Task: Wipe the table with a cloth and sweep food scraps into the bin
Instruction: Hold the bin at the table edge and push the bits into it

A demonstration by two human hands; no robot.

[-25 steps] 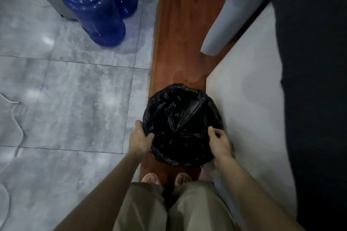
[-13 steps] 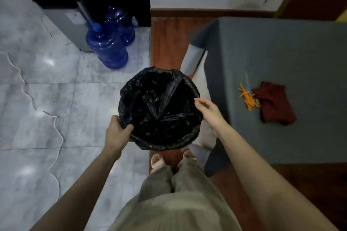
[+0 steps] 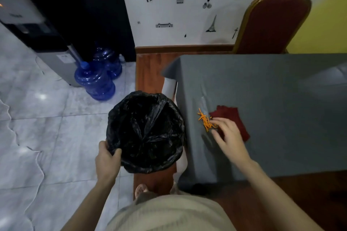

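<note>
- Table (image 3: 272, 118) under a matte grey cloth cover; red padded chair (image 3: 272, 24) with gold frame at its far side, wall printed with small black landmark drawings.
- Floor: glossy grey marble tile, then a reddish wood strip. Two blue translucent water jugs (image 3: 95, 80) beside a dispenser; its label unreadable.
- Bin (image 3: 145, 133), round, lined with crinkled black plastic, just beside the table edge; left hand (image 3: 107, 161) grips its rim.
- Orange scraps (image 3: 204, 121), thin shreds, touching a dark red cloth (image 3: 232, 118).
- Right hand (image 3: 230, 137) over the cloth, fingers spread loose, tips at the scraps.

The table (image 3: 281, 99) runs past the right edge; the right hand (image 3: 230, 137) hides part of the cloth (image 3: 234, 118).
</note>
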